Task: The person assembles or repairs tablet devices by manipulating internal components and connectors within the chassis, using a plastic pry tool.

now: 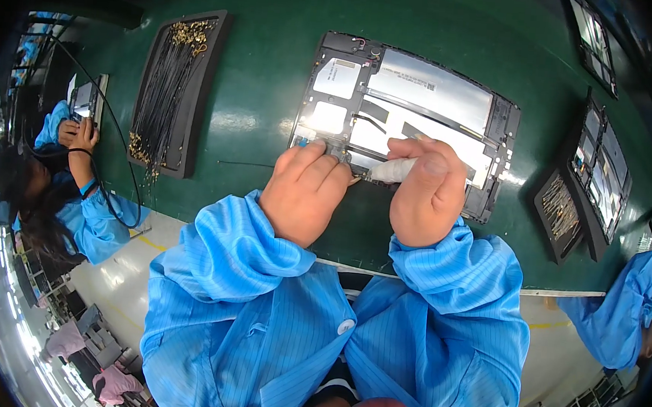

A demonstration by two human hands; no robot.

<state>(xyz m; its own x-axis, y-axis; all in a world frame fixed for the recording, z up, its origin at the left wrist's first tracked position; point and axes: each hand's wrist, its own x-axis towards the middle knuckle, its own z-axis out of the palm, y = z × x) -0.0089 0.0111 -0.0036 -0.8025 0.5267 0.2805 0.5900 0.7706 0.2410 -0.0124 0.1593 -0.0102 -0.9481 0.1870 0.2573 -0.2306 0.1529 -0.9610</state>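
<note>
An opened tablet-like device (428,77) lies on the green table, its silver panels and black frame exposed. My left hand (308,191) rests at its near left corner with the fingers bent and close together. From under those fingers a thin black cable (245,164) runs out to the left across the table; the fingertip contact is partly hidden. In my right hand (430,192) is a white-wrapped pointed tool (392,170), pinched between thumb and fingers. Its tip points left, at the device's near edge close to my left fingertips.
A black tray (213,64) of cables with gold-coloured ends lies to the left. Another tray of cables (561,207) is at the right, with a second opened device (608,176) leaning over it. Co-workers in blue sit at far left (103,216) and right (616,310).
</note>
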